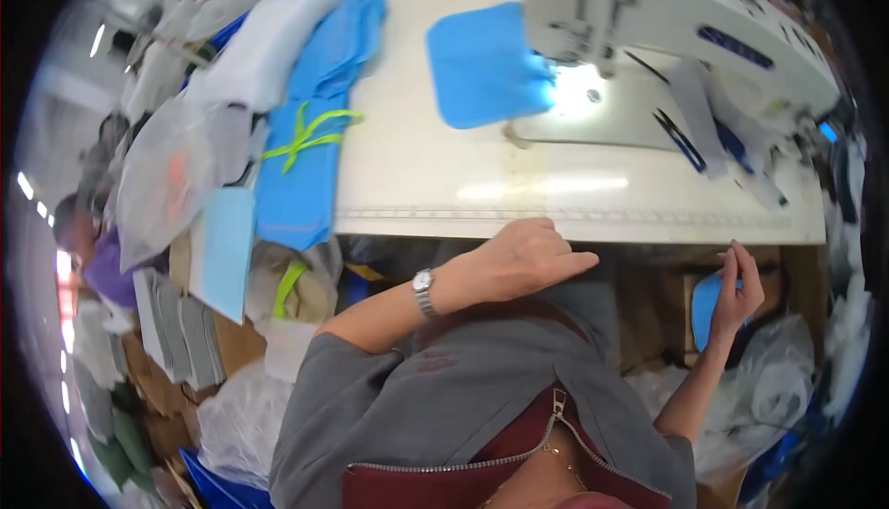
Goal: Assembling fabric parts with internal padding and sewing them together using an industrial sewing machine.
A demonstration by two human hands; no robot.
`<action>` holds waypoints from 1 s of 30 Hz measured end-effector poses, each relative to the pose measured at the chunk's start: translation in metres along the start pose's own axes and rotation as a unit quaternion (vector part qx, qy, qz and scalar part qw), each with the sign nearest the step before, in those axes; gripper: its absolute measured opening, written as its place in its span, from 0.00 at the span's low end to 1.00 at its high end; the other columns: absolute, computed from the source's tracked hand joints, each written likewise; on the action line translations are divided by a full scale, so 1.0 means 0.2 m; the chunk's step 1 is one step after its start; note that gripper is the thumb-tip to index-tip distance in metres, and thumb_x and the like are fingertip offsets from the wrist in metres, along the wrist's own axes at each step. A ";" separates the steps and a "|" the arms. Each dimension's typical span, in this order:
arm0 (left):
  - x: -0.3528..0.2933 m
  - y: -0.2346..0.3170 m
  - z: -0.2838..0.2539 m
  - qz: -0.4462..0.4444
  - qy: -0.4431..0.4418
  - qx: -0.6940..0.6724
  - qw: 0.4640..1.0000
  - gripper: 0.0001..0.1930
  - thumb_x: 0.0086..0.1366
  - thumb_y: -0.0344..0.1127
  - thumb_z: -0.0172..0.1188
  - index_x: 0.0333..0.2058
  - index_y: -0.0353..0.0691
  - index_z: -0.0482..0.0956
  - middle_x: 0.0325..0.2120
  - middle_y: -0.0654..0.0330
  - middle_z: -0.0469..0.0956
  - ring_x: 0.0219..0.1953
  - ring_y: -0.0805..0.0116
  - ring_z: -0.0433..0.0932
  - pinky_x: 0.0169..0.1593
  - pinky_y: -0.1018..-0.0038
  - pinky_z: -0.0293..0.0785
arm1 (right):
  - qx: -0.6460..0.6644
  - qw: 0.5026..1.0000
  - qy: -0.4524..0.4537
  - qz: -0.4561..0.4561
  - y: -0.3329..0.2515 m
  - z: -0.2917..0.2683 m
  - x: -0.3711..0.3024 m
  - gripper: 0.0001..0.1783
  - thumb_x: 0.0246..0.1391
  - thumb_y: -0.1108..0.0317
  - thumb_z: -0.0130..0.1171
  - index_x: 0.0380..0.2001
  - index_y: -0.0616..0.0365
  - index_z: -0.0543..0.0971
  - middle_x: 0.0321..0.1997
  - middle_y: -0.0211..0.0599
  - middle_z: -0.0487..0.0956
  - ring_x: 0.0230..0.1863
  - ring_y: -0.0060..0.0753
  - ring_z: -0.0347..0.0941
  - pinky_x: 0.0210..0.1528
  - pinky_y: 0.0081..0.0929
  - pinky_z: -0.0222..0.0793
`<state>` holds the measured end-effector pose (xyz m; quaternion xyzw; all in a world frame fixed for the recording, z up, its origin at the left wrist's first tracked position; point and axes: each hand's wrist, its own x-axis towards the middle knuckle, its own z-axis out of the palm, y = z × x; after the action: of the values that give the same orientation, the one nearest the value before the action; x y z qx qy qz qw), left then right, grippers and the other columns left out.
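Observation:
My left hand [523, 262] is at the table's front edge, its fingers curled in and one digit stretched to the right; nothing shows in it. A wristwatch is on that arm. Farther right, just below the table edge, my right hand [739, 294] has its fingers stretched upward, with no held thing visible. Close beside it, a blue fabric piece [706, 310] lies low in a cardboard box, partly behind the hand. On the white table [417, 189], a blue rounded fabric panel [486, 64] lies flat, its right edge beside the lit needle area of the sewing machine [685, 9].
Dark tweezers [681, 141] and a blue-handled tool [732, 145] lie right of the needle. A blue fabric stack tied with a green strip [301, 143] hangs over the table's left side, beside white foam sheets [264, 46]. Clear plastic bags [773, 384] crowd below right.

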<state>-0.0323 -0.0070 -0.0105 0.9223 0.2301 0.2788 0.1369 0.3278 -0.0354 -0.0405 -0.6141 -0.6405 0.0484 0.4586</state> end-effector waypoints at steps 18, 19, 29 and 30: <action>-0.64 -0.10 -0.32 -0.274 0.164 0.134 0.938 0.07 0.57 0.33 0.59 0.35 0.42 0.78 0.17 0.61 0.71 0.22 0.62 0.73 0.29 0.69 0.68 | 0.102 0.941 -0.301 -0.118 -0.45 0.70 0.24 0.07 0.50 0.81 0.55 0.35 0.67 0.78 0.35 0.41 0.74 0.34 0.33 0.70 0.34 0.20 0.66; -0.66 -0.09 -0.34 -0.278 0.162 0.140 0.936 0.06 0.58 0.33 0.59 0.35 0.42 0.78 0.17 0.60 0.72 0.21 0.62 0.73 0.29 0.69 0.68 | 0.083 0.939 -0.317 -0.101 -0.45 0.70 0.24 0.07 0.51 0.81 0.55 0.35 0.67 0.78 0.35 0.40 0.73 0.34 0.32 0.70 0.35 0.20 0.66; -1.12 0.06 -0.68 -0.449 0.275 0.261 0.809 0.04 0.55 0.32 0.62 0.30 0.41 0.81 0.24 0.58 0.78 0.27 0.61 0.76 0.31 0.69 0.71 | 0.057 0.945 -0.280 -0.160 -0.51 0.75 0.26 0.06 0.53 0.80 0.55 0.35 0.67 0.78 0.35 0.38 0.72 0.32 0.29 0.68 0.31 0.19 0.63; -1.12 0.05 -0.70 -0.467 0.287 0.255 0.797 0.04 0.54 0.32 0.63 0.29 0.40 0.80 0.24 0.59 0.77 0.27 0.61 0.76 0.31 0.68 0.70 | 0.055 0.945 -0.285 -0.151 -0.52 0.76 0.25 0.06 0.53 0.80 0.55 0.35 0.67 0.78 0.35 0.38 0.72 0.32 0.29 0.68 0.30 0.19 0.63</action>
<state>-0.2760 -0.1109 0.0053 0.5825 0.7242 0.3639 -0.0619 0.1618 0.0580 -0.0364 -0.4448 -0.8257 0.1870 0.2922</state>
